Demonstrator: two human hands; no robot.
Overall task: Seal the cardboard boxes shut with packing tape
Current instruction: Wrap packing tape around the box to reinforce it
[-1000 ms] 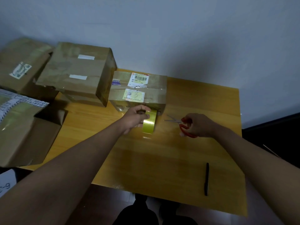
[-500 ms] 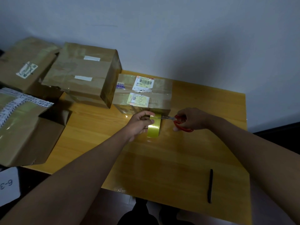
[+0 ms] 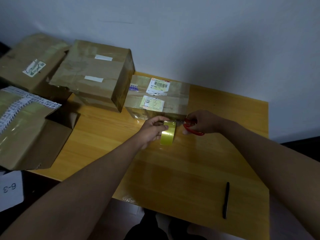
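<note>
Sitting in view: 4 cardboard boxes, 1 tape roll, 1 pair of scissors, 1 pen, 2 hands.

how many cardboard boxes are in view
4: small labelled box by the hands, bigger box left of it, one far left, open-flapped one nearest left. Others may be off-frame.

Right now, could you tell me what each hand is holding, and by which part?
The left hand grips the tape roll at its upper rim; the right hand holds the red scissors by their handle loops.
</note>
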